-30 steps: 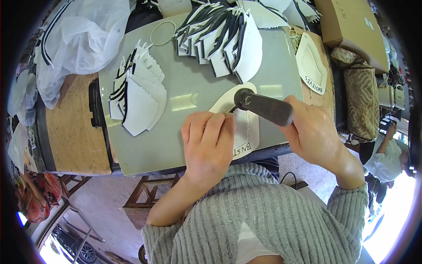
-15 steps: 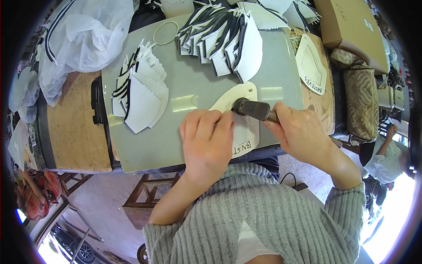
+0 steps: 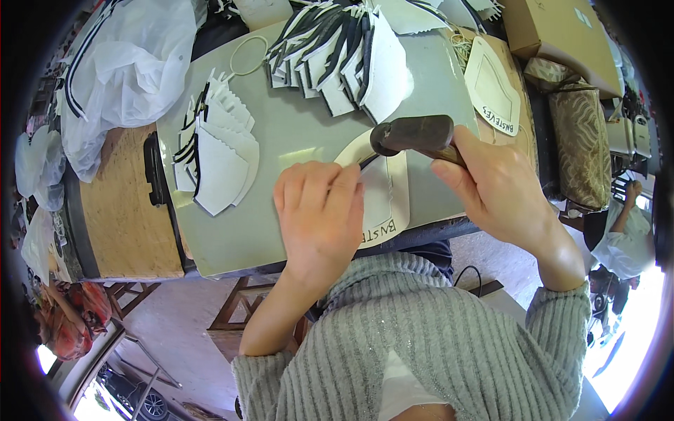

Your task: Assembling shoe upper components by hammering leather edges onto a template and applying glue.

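Note:
My right hand [image 3: 507,189] grips a hammer by its wooden handle. The dark metal hammer head [image 3: 421,132] hangs over the upper part of a cream, curved template [image 3: 399,200] with dark lettering. Inside the template's outline lies a white cut piece [image 3: 377,193], and a short dark strip of its edge shows beneath the hammer face. My left hand [image 3: 319,210] presses on the left side of this work with its fingers bent and close together. What lies under its fingertips is mostly hidden.
White cut pieces with black edging lie fanned in a large pile [image 3: 344,67] and a smaller one [image 3: 221,154] on the grey work board [image 3: 295,133]. A second cream template [image 3: 491,88] rests at right, near a cardboard box [image 3: 569,38] and patterned bag [image 3: 579,144]. Clear plastic bags [image 3: 140,84] sit far left.
The hammer head has risen off the work and appears larger, moving up and right with my right hand. My left hand stays on the work. The whole view has shifted slightly.

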`<state>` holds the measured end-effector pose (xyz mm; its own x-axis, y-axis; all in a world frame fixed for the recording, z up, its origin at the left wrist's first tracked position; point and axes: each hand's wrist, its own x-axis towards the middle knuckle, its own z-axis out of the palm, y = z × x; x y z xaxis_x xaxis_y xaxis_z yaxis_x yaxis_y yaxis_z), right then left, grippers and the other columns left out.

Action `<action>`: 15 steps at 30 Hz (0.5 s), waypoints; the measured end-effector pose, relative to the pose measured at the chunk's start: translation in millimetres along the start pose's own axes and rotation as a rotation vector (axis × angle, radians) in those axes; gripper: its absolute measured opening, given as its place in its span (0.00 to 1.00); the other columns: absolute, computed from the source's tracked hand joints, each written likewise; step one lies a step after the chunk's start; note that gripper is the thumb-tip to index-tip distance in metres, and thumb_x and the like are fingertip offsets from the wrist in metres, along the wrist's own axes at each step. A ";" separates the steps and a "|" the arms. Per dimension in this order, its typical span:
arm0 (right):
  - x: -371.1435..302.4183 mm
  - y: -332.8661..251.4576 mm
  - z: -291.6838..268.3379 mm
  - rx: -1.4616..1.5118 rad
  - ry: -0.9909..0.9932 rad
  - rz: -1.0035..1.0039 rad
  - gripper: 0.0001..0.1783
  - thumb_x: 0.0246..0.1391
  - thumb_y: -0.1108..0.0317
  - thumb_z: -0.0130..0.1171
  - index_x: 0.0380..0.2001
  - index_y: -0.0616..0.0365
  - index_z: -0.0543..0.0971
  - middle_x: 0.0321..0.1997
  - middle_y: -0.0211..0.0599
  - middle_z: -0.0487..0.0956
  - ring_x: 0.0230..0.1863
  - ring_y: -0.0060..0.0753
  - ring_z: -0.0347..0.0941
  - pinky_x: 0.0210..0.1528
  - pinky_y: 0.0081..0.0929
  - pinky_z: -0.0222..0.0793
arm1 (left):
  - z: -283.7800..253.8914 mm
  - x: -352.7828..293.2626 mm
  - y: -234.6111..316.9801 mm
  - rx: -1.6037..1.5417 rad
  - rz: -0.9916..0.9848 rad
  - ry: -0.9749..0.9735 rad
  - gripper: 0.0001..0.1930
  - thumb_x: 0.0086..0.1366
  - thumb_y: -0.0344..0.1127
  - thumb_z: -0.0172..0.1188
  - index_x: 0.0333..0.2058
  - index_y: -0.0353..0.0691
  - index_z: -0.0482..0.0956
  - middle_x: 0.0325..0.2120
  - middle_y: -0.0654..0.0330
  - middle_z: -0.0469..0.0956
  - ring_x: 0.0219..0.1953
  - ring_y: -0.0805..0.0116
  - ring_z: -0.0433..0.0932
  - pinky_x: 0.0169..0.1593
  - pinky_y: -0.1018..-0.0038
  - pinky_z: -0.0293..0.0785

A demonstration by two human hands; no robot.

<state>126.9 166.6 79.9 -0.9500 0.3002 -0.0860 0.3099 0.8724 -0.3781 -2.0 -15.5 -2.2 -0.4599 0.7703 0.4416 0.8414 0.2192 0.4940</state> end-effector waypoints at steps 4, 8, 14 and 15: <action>0.0 12.0 3.3 -0.029 0.143 0.063 0.15 0.61 0.57 0.53 0.32 0.59 0.68 0.19 0.42 0.73 0.22 0.48 0.73 0.23 0.42 0.66 | 1.3 6.8 -0.6 -0.071 -0.077 -0.002 0.13 0.51 0.30 0.66 0.38 0.40 0.81 0.34 0.63 0.74 0.40 0.60 0.72 0.48 0.62 0.62; 1.0 28.8 27.6 -0.152 0.377 0.123 0.14 0.61 0.58 0.53 0.32 0.57 0.68 0.23 0.41 0.76 0.21 0.46 0.73 0.22 0.40 0.67 | 2.8 18.8 -3.2 -0.043 0.001 0.014 0.10 0.52 0.30 0.66 0.36 0.40 0.81 0.33 0.63 0.74 0.40 0.60 0.72 0.48 0.62 0.61; -13.5 18.8 58.9 -0.143 0.649 0.178 0.24 0.49 0.64 0.62 0.50 0.59 0.72 0.48 0.44 0.73 0.48 0.48 0.69 0.49 0.40 0.63 | 3.6 26.6 6.3 -0.033 0.001 -0.071 0.05 0.54 0.27 0.63 0.28 0.41 0.76 0.30 0.60 0.73 0.36 0.57 0.72 0.43 0.63 0.62; -17.0 8.4 61.7 -0.045 0.685 0.125 0.28 0.47 0.65 0.64 0.53 0.60 0.71 0.52 0.45 0.71 0.53 0.49 0.66 0.53 0.42 0.60 | 5.7 24.1 7.2 0.007 0.005 -0.056 0.05 0.54 0.26 0.62 0.29 0.41 0.74 0.30 0.59 0.73 0.36 0.56 0.71 0.44 0.63 0.62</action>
<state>143.2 145.0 21.2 -0.6731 0.5623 0.4803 0.4308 0.8261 -0.3634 -5.3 8.1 7.7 -0.4392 0.8039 0.4012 0.8457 0.2193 0.4864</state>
